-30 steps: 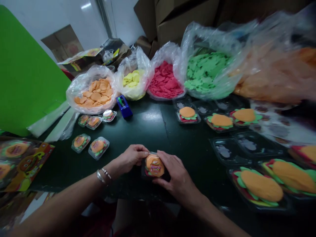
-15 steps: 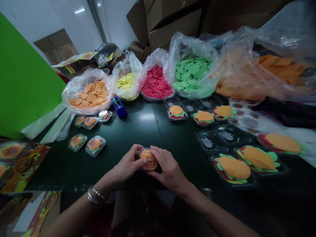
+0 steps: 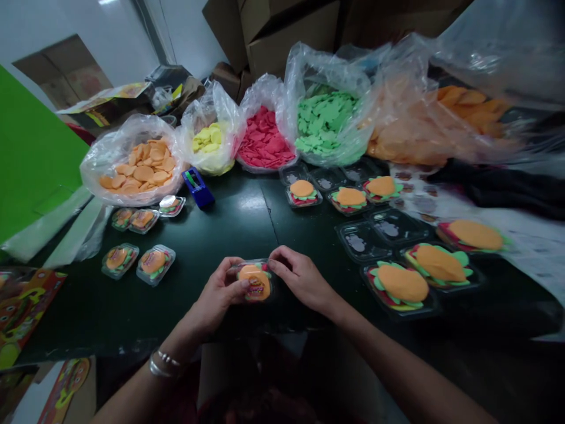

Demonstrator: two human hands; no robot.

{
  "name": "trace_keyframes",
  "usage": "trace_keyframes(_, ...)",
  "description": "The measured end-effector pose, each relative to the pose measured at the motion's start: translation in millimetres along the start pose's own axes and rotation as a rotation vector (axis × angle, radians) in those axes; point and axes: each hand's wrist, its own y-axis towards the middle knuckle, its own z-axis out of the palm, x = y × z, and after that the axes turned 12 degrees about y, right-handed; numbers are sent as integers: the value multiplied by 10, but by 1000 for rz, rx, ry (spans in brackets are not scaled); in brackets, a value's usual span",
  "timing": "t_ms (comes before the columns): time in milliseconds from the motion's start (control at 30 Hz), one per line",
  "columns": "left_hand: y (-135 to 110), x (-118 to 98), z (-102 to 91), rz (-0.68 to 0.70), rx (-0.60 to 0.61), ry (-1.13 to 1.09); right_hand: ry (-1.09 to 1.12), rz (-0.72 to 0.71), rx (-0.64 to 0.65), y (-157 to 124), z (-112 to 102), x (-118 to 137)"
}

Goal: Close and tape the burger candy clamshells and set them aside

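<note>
A small clear plastic box with a toy burger [image 3: 257, 288] inside sits upright just above the table's near edge, a printed label on its orange bun. My left hand [image 3: 216, 294] grips it from the left, thumb across the front and fingers behind. At the box's upper right corner, my right hand [image 3: 304, 280] pinches with thumb and forefinger, its other fingers curled. Whether a bit of film or tape lies in that pinch is hard to see. Left of my hands stand closed burger boxes [image 3: 155, 262] with labels. On the right, open boxes hold unlabelled burgers [image 3: 401, 285].
A blue tape dispenser [image 3: 198, 188] stands at the back left. Along the back sit plastic bags of orange rounds [image 3: 143, 171], yellow pieces [image 3: 207, 138], red pieces [image 3: 267, 138] and green pieces [image 3: 326, 121]. Printed cartons [image 3: 26, 312] lie at the left edge, a label sheet [image 3: 415, 197] at right.
My right hand has drawn back from around the box's right side to a pinch at its upper corner. The left hand keeps its hold. The view has turned slightly right.
</note>
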Motion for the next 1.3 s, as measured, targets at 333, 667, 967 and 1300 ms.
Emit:
trace_keyframes(333,-65,-13,-48,-58,0,-58,-59,-11,171,117,55,69)
trace_keyframes(667,-49,11,-264,-110,6,-157,98,68,196,208,303,80)
trace_keyframes(967,-47,-151,-492,6,136,191,123,61,79,144,400,73)
trace_keyframes(1300,39,-205,-404,283,137,873,24,85,103,201,332,45)
